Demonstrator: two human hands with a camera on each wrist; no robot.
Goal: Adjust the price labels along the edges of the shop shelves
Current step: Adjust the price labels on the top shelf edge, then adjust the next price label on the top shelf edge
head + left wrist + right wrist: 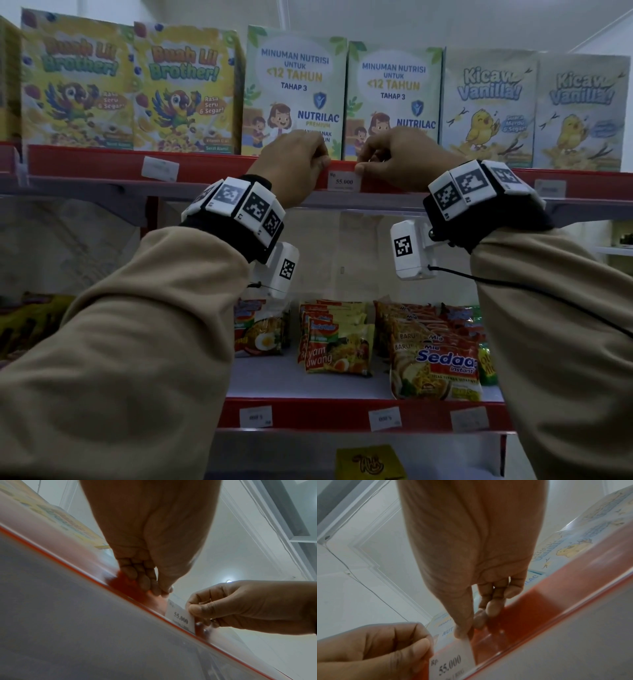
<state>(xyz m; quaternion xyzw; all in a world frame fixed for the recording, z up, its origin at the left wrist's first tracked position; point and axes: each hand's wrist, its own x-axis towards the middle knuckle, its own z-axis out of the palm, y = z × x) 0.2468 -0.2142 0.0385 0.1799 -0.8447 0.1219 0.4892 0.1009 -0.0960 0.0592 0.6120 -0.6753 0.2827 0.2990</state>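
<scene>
Up on the top shelf (102,164), a row of upright cartons stands behind a red edge strip: two "Buah Lil Brother!" cereal boxes (130,85) at the left, two Nutrilac milk cartons (342,92) in the middle and two "Kicaw Vanilla!" boxes (534,109) at the right. Below it, the lower shelf (308,411) carries stacks of instant noodle packets (435,356), with three small labels on its own red edge. Both of the person's arms, in tan sleeves with marker-covered wristbands, reach up to the strip of the top shelf just below the Nutrilac cartons. The left hand (294,164) has its fingers curled together, thumb against fingertips, pinching the upper left corner of the price label (343,181). The right hand (400,157) likewise curls, its thumb and forefinger pinching the label's upper right corner. The white label, printed "Rp 55.000", sits in the red strip between the two hands. Another label (160,168) sits tilted in the strip further left, under the cereal boxes, and a pale one (549,187) lies to the right.
</scene>
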